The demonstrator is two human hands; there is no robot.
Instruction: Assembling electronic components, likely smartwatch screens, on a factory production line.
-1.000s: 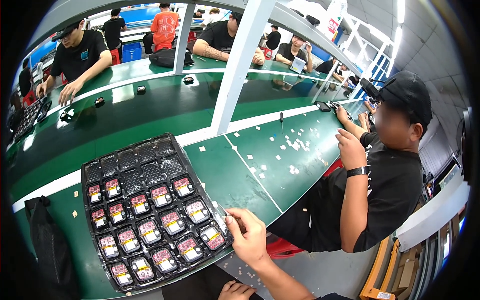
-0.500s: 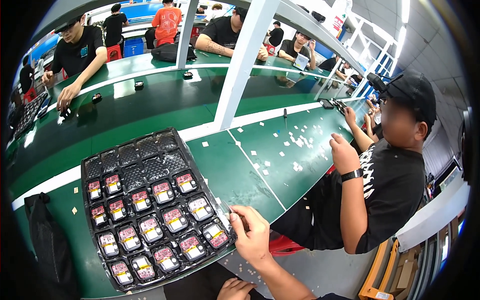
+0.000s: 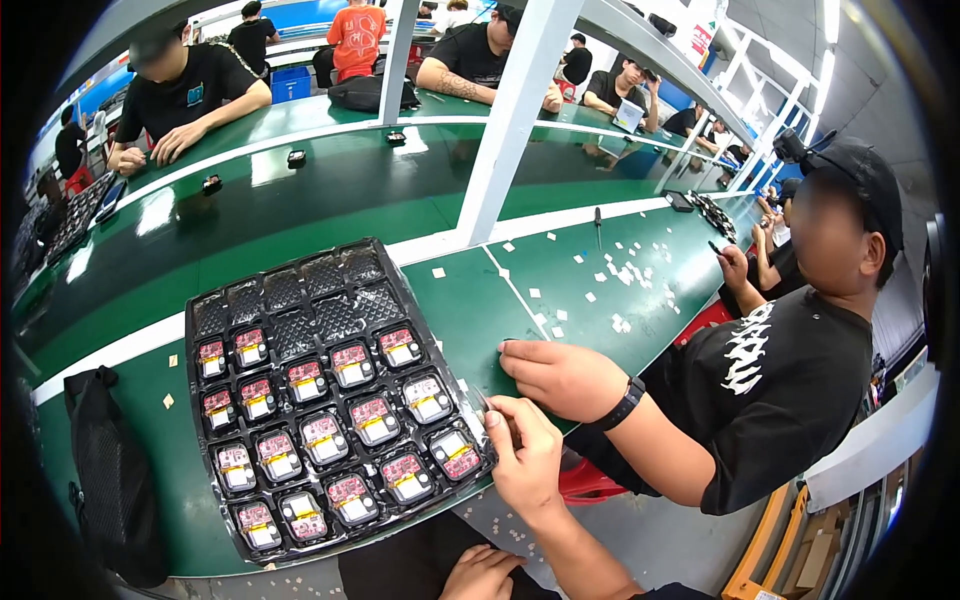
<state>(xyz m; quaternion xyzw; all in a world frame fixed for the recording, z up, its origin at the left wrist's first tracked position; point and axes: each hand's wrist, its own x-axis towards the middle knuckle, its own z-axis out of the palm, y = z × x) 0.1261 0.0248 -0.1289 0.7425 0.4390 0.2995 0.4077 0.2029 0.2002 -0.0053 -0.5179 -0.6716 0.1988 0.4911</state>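
A black plastic tray [image 3: 292,335] of square pockets lies in front of me on the green bench. Most pockets hold small red circuit boards with white-and-yellow parts [image 3: 376,419]; several at the far end hold none. My right hand [image 3: 527,455] is at the tray's right edge, thumb and fingers pinched together on something thin that I cannot make out. Low in view my left hand [image 3: 482,574] rests on my dark-clothed lap, its fingers loosely laid out and holding nothing visible. Just beyond my right hand, a co-worker's hand [image 3: 570,382] with a black wristband pinches a small dark piece.
A black bag [image 3: 115,480] lies left of the tray. Small white squares [image 3: 628,275] and a screwdriver [image 3: 598,228] are scattered on the bench at right. A white post [image 3: 515,130] rises behind the tray. Small black units [image 3: 296,158] sit on the far green strip; other people sit beyond.
The co-worker at my right has lowered one hand to beside my right hand. The person across has drawn both hands together. The view shifted slightly; my hands stay in place.
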